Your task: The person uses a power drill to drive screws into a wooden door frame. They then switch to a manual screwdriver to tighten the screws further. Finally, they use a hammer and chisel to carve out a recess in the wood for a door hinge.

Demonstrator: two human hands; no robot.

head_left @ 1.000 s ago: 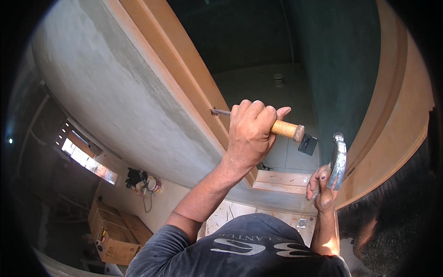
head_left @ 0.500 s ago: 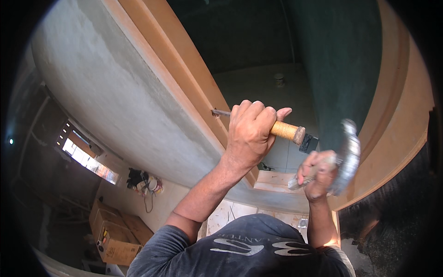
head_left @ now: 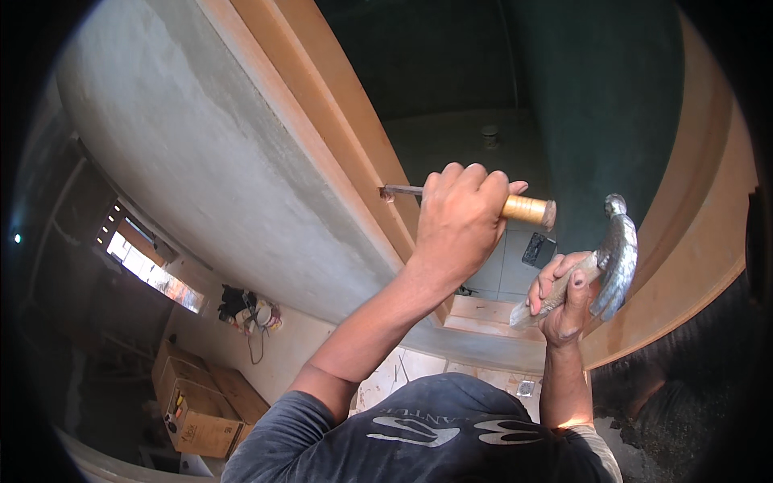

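My left hand is wrapped round the yellow-brown handle of a chisel. The chisel lies nearly level, its metal blade reaching left to a small rough recess in the orange-brown door frame. To the right, my right hand grips a claw hammer by its pale, worn handle. The hammer's shiny metal head is raised, apart from the chisel's butt end.
A grey plastered wall runs along the frame's left. Beyond the opening, a dark box-like object and a small pale container are on the floor. Cardboard boxes stand lower left, near a pile of items.
The hammer, blurred earlier, now shows sharply, its head slightly farther right. My left hand and the chisel appear a little farther right, with the blade tip still at the recess.
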